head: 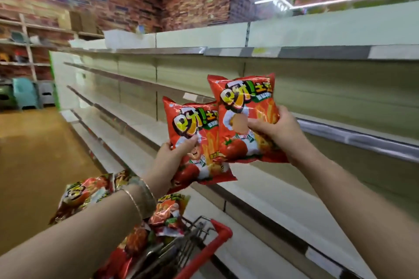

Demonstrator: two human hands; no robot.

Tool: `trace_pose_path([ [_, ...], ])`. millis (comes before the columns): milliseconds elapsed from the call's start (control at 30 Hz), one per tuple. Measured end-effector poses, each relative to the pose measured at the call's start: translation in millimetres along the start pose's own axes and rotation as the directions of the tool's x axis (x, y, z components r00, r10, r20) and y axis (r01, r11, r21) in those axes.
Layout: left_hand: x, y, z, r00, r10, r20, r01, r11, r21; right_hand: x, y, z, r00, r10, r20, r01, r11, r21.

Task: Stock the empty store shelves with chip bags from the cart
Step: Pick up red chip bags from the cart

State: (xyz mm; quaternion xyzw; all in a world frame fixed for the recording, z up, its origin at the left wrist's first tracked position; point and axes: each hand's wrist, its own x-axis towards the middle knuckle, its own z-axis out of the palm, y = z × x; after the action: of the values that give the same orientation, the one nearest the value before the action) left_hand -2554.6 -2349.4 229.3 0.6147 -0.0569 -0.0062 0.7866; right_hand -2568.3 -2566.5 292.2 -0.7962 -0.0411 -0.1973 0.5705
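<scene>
I hold two red chip bags up in front of the bare store shelves (pixel 260 190). My left hand (pixel 174 154) pinches the lower bag (pixel 199 133) by its left edge, thumb on the front. My right hand (pixel 274 129) grips the upper bag (pixel 244 106) at its right side, and this bag overlaps the lower one. Below them, the wire cart (pixel 204 240) with a red rim carries several more red chip bags (pixel 90 192), partly hidden behind my left forearm.
The cream shelving runs from near right to far left, with several tiers and grey price rails (pixel 340 52). A brown floor aisle (pixel 34 154) lies to the left. Stacked plastic stools (pixel 25 95) and stocked wall racks stand at the far left.
</scene>
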Motion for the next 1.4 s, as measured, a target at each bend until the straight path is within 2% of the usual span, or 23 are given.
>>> trace_pose_path([
  [167,-4.4,-0.2,63.3,0.990,-0.004,0.141,0.002,1.000,0.015,-36.3,-6.1,-68.9,0.986,0.008,-0.168,-0.023,0.996,-0.087],
  [367,-36.0,-9.8,167.2,0.945,-0.011,0.328,0.012,1.000,0.000,-103.4,-17.0,-168.4,0.931,0.016,-0.366,-0.062,0.991,-0.115],
  [700,-140.8,-25.7,333.2,0.753,-0.058,0.655,0.110,0.993,-0.037,-249.1,-39.4,-324.8,0.773,0.031,-0.634,-0.186,0.966,-0.180],
  [967,-234.3,-38.2,450.1,0.656,-0.055,0.753,0.135,0.990,-0.046,-366.0,-47.5,-432.5,0.648,0.082,-0.757,-0.280,0.950,-0.137],
  [1200,-283.1,-34.1,542.0,0.557,-0.081,0.826,0.137,0.991,0.005,-422.3,-46.1,-519.6,0.559,0.164,-0.813,-0.281,0.960,0.000],
  [1400,-277.4,-37.2,612.2,0.564,-0.107,0.819,0.107,0.993,0.056,-421.4,-27.4,-585.7,0.520,0.243,-0.819,-0.315,0.946,0.081],
])
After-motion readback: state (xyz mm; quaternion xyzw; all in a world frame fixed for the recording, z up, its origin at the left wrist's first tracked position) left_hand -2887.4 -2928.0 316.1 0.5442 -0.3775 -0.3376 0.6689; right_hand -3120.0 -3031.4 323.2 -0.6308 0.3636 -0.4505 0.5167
